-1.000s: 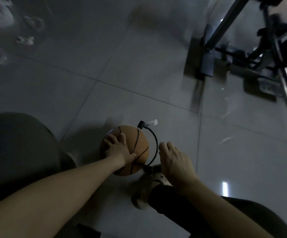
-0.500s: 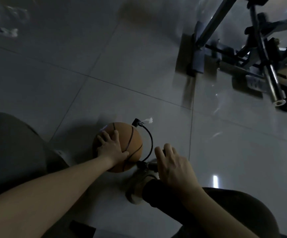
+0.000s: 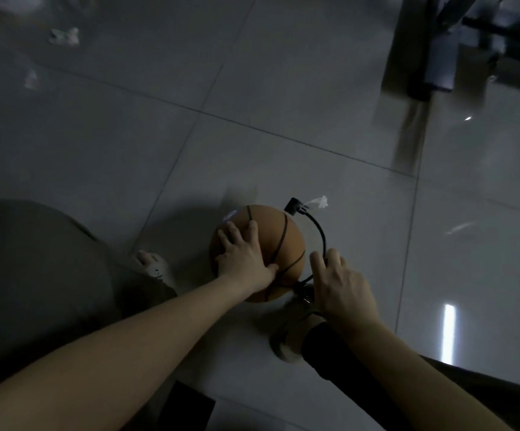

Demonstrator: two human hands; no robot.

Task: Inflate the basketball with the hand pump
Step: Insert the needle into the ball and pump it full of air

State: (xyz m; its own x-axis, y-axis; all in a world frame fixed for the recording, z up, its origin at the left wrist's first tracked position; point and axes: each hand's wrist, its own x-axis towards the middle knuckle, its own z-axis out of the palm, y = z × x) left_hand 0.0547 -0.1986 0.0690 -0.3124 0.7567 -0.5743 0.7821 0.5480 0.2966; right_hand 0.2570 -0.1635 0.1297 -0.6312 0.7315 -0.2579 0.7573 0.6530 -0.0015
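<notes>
Basketball (image 3: 286, 244), round, orange and faintly pebbled, with thin black seams curving across it, is set on the glossy grey tiled floor (image 3: 283, 88), directly under the fingers of the left hand (image 3: 243, 258). Those fingers (image 3: 232, 236) are spread and laid nearly straight over the near-left side of the ball, with the thumb stretched out along a seam; nothing is gripped by them, and the ball is simply pressed down. Beyond the fingertips, at the ball's far top, a small black boxy connector (image 3: 293, 206) is seated against the skin, with a frayed white tag (image 3: 318, 201) sticking out beside it. From the connector a thin black rubber hose (image 3: 321, 231) is bent in a smooth arc down toward the fingers of the right hand (image 3: 339, 287), which are arched downward just beside the ball. The hose is met at the tip of the index finger (image 3: 316, 265). Below the knuckles a dark cylindrical part of the hand pump (image 3: 302, 290) is glimpsed, mostly covered by the palm; whether it is clasped cannot be told. Beneath the right wrist a foot in a pale sandal (image 3: 286, 343) is planted on the tile. Far beyond both sets of fingers, a blurred dark metal frame (image 3: 439, 57) is seen at the right, and crumpled white scraps (image 3: 64, 35) at the left.
</notes>
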